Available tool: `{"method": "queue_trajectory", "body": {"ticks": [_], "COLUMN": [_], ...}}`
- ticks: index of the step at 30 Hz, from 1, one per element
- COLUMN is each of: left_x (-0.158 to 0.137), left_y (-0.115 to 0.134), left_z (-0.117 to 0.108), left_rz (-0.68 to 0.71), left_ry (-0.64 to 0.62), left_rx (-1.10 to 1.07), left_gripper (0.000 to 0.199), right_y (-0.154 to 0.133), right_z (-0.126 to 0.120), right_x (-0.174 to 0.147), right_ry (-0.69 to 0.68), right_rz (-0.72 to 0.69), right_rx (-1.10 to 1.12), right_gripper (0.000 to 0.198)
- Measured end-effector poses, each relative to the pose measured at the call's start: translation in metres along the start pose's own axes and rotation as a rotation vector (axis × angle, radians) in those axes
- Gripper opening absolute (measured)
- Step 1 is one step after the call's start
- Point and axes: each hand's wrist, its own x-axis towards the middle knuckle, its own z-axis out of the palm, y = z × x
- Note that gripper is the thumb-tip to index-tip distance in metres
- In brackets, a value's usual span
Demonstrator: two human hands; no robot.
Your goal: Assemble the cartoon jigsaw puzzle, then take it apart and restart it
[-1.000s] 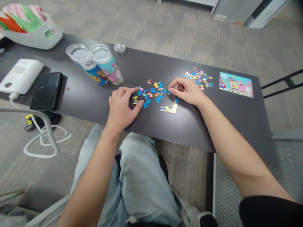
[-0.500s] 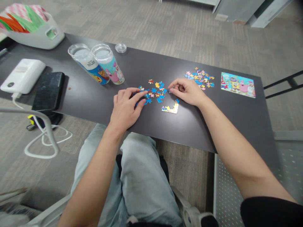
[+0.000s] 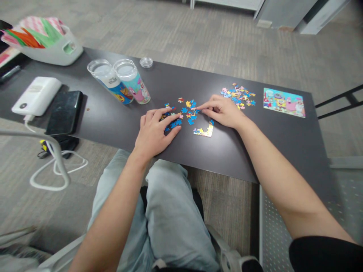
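Note:
My left hand (image 3: 155, 130) lies over the left side of a loose heap of jigsaw pieces (image 3: 184, 110), its fingers spread and the fingertips on the pieces. On the heap's right edge rests the index fingertip of my right hand (image 3: 222, 110). That hand's thumb is a little apart and its other fingers are curled; no piece shows in its grasp. Just below the heap sits a joined L-shaped puzzle section (image 3: 204, 131), mostly yellow, with a blue piece at its upper right end. Part of the heap is hidden under my left fingers.
A second heap of pieces (image 3: 239, 96) lies beyond my right hand, beside a colourful picture card (image 3: 284, 102). Two cartoon-printed cups (image 3: 138, 90) stand at the left, with a clear lid (image 3: 146, 62) behind. Further left are a black phone-like slab (image 3: 64, 112), a white power bank (image 3: 36, 95) and a white basket (image 3: 56, 54).
My right hand has shifted slightly left, its index finger stretching onto the heap. My left hand has slid a little right with fingers wider apart. The camera view has turned slightly.

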Motion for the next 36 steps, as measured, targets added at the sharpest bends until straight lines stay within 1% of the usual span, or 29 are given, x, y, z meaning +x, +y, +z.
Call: {"method": "queue_trajectory", "body": {"ticks": [3, 6, 8, 10, 12, 17, 19, 25, 28, 31, 33, 36], "left_x": [-0.001, -0.001, 0.0, 0.0, 0.001, 0.003, 0.004, 0.004, 0.004, 0.004, 0.004, 0.004], "left_y": [-0.002, -0.004, -0.005, -0.005, -0.004, -0.002, -0.002, -0.002, -0.001, 0.001, 0.002, 0.003], "left_z": [0.002, 0.004, 0.005, 0.005, 0.005, 0.003, 0.004, 0.005, 0.004, 0.003, 0.002, 0.001], "left_rz": [-0.009, -0.082, -0.131, -0.153, -0.155, -0.166, -0.174, -0.179, -0.169, -0.163, -0.161, -0.161], "left_ry": [0.027, 0.08, 0.101, 0.101, 0.086, 0.075, 0.073, 0.062, 0.056, 0.054, 0.051, 0.048], "left_rx": [-0.005, -0.006, 0.0, 0.007, 0.012, 0.02, 0.027, 0.027, 0.031, 0.036, 0.039, 0.043], "left_gripper": [0.055, 0.064, 0.06, 0.054, 0.054, 0.057, 0.059, 0.06, 0.059, 0.056, 0.054, 0.056], "right_y": [0.003, 0.004, 0.002, 0.0, -0.001, -0.002, -0.001, 0.001, 0.001, 0.002, 0.002, 0.004], "right_z": [0.002, 0.002, 0.002, 0.0, -0.002, -0.008, -0.011, -0.021, -0.023, -0.024, -0.023, -0.02], "right_x": [0.0, 0.001, 0.001, 0.001, 0.001, -0.004, -0.006, -0.011, -0.011, -0.009, -0.007, -0.005], "right_ry": [0.015, 0.032, 0.032, 0.015, -0.013, -0.113, -0.14, -0.232, -0.264, -0.266, -0.251, -0.192], "right_rz": [-0.007, -0.013, -0.013, 0.0, 0.016, 0.023, 0.021, 0.051, 0.06, 0.075, 0.095, 0.108], "right_rx": [0.001, -0.004, -0.005, -0.004, 0.001, 0.039, 0.043, 0.026, 0.015, 0.025, 0.037, 0.047], "right_gripper": [0.027, 0.03, 0.032, 0.039, 0.054, 0.106, 0.117, 0.139, 0.143, 0.139, 0.133, 0.114]}}
